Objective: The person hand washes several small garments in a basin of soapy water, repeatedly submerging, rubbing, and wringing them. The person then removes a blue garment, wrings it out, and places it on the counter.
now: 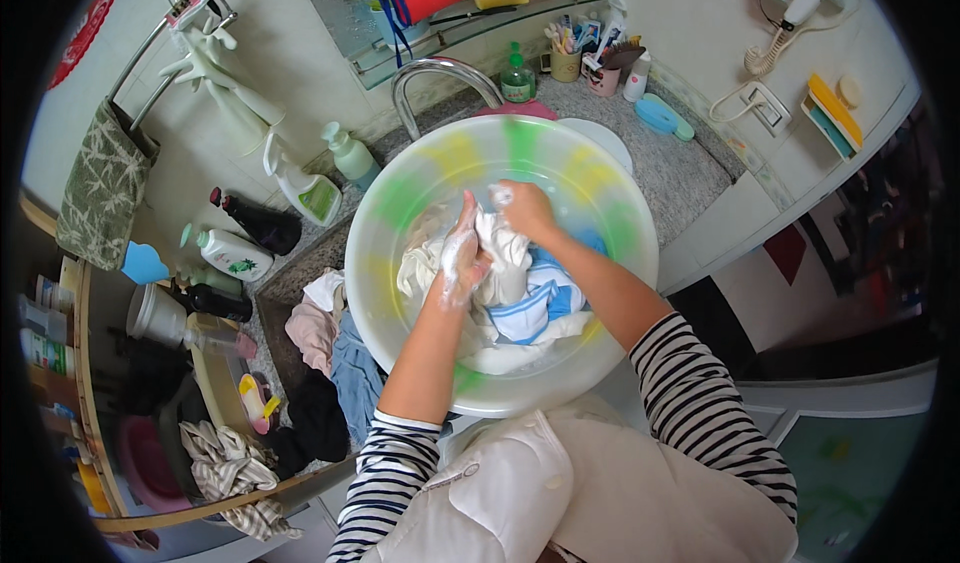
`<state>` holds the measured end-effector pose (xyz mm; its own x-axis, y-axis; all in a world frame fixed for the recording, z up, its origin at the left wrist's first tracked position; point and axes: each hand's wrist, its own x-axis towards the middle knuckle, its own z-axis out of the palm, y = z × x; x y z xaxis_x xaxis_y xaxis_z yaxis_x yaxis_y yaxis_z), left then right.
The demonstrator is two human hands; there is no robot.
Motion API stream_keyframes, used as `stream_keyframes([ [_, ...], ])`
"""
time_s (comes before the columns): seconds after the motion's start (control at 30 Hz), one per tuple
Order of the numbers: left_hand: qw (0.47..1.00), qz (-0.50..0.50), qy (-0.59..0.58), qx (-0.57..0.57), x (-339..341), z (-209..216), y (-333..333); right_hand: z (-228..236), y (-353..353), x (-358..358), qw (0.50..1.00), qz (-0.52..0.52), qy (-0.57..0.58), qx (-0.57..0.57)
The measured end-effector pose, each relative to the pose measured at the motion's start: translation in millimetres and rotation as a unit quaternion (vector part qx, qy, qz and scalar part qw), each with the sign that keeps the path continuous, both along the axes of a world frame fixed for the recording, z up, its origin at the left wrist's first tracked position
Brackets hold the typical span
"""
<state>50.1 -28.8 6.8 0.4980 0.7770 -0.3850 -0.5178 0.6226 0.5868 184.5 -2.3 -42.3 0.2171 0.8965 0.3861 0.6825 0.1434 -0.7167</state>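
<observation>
Both hands are inside a large plastic basin [393,338] with green and yellow patches. My left hand [463,258], coated in suds, holds the edge of a wet white cloth [507,275], one finger pointing up. To its right, my right hand [527,209] is closed in a fist at the upper end of the same cloth, with foam on its knuckles. A blue and white cloth [540,303] lies below the hands, partly under the white one. More pale fabric rests in cloudy water around them, its shape partly hidden.
Behind the basin stand a curved faucet [440,66] and a green soap bottle [518,81]. Several bottles, including a white spray bottle [305,185], line the left side. Dry clothes [352,363] lie in the sink to the left. A blue brush [660,116] sits on the right counter.
</observation>
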Motion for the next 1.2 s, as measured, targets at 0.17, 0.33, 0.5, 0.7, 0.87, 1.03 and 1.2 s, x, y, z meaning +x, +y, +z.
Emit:
stream_keyframes([
  [0.17, 0.994, 0.043, 0.096, -0.017, -31.1, -78.1, 39.1, -60.1, 20.6, 62.6, 0.987, -0.100, -0.072, -0.099],
  [0.33, 0.984, 0.138, 0.107, -0.026, -21.6, -128.3, 50.1, -75.7, 29.8, 46.3, 0.859, -0.049, 0.458, -0.226],
  [0.5, 0.991, 0.118, 0.064, -0.010, -31.8, -170.0, 64.2, 19.4, 11.1, 9.9, 0.675, 0.342, 0.514, -0.403],
  [0.7, 0.988, 0.088, 0.129, -0.018, -27.6, -132.6, 54.6, -52.7, 37.0, 53.4, 0.968, 0.037, 0.167, -0.186],
  [0.87, 0.985, 0.121, 0.099, -0.070, -23.5, -110.0, 52.5, -124.3, 38.2, 79.1, 0.935, -0.065, 0.289, -0.196],
  [1.03, 0.988, 0.115, 0.073, -0.072, -31.0, -111.6, 53.5, -3.2, 24.5, 18.8, 0.679, 0.216, 0.595, -0.371],
  [1.2, 0.993, 0.068, 0.080, -0.050, -25.8, -86.3, 40.3, 41.4, 5.6, 5.8, 0.764, 0.303, 0.435, -0.369],
])
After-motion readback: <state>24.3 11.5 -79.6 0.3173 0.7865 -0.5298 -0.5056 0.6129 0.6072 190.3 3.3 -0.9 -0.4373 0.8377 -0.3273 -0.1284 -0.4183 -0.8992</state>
